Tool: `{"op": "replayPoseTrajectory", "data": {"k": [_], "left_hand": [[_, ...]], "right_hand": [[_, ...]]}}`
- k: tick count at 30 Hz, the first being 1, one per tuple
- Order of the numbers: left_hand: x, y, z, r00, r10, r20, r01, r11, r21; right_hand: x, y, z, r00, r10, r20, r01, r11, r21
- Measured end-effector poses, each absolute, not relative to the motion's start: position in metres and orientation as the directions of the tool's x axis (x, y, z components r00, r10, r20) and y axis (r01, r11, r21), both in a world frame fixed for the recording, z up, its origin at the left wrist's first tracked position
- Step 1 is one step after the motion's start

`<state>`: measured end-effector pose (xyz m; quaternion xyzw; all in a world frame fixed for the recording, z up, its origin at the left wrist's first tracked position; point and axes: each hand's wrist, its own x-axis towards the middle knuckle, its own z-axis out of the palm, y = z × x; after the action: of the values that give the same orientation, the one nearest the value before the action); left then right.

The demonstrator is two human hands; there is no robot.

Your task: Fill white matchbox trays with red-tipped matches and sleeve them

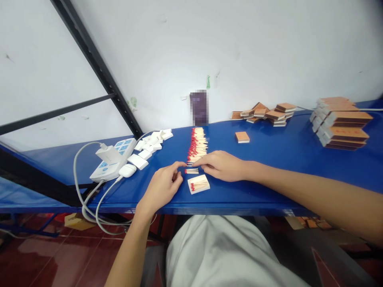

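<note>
A long pile of red-headed matches (198,145) runs from the wall towards me on the blue table. My left hand (164,184) rests left of its near end, its index fingertip at the heads of the closest matches and the other fingers loosely bent. From the right, my right hand (223,165) reaches in, index finger stretched onto the sticks of those same matches. Neither hand grips anything that I can see. Just below the fingertips lies a small separate group of matches (192,171). Nearer still is a white matchbox tray (206,187) with several matches inside.
White matchbox trays (146,153) lie loosely at the left, beside a power strip (119,159) with a charger and cables. One matchbox (242,137) sits at right; more matchboxes (277,115) are heaped behind, with stacked matchboxes (344,123) farther right. A blurred dark object (199,108) stands against the wall.
</note>
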<state>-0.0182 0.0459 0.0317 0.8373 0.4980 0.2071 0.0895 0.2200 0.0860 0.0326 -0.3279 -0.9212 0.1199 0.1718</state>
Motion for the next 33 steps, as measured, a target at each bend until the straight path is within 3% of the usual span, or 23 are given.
{"op": "replayPoseTrajectory", "data": {"k": [33], "left_hand": [[-0.0172, 0.0444, 0.0334, 0.430, 0.867, 0.251, 0.799, -0.495, 0.342]], "right_hand": [[0.2197, 0.0845, 0.0349, -0.724, 0.646, 0.241, 0.561, 0.756, -0.338]]}}
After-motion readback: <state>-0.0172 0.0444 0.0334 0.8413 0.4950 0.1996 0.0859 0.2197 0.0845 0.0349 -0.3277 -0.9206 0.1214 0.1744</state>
